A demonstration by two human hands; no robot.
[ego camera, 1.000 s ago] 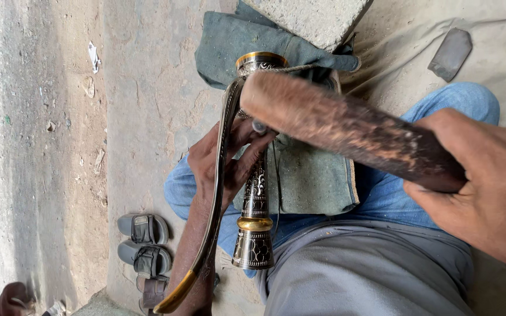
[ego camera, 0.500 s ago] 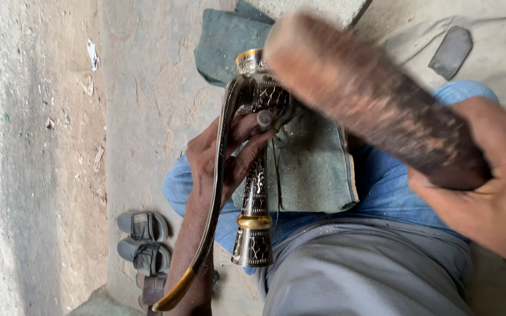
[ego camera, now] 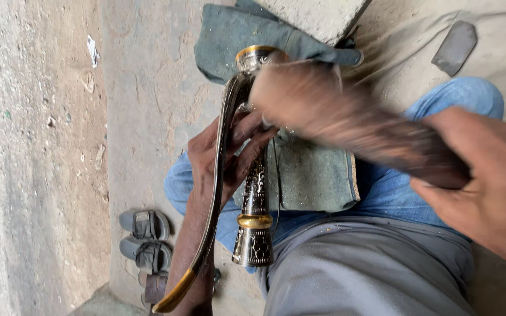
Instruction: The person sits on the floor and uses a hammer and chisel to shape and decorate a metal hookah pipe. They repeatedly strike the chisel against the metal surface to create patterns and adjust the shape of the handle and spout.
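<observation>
Over the person's lap, the right hand (ego camera: 493, 187) has swung its thick wooden club (ego camera: 346, 123) down, now blurred, onto the carved metal sheath (ego camera: 255, 193) gripped upright by the left hand (ego camera: 224, 155).

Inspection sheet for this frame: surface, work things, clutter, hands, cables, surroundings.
Surface: bare concrete floor, dusty; person seated, green cloth over the lap.
Work things: ornate engraved metal piece with brass bands and a curved guard; dark wooden club, motion-blurred.
Clutter: paper scrap; flat dark stone.
Hands: left hand grips the metal piece; right hand grips the club.
Cables: nothing seen.
Surroundings: pair of sandals; concrete block above the cloth.
</observation>
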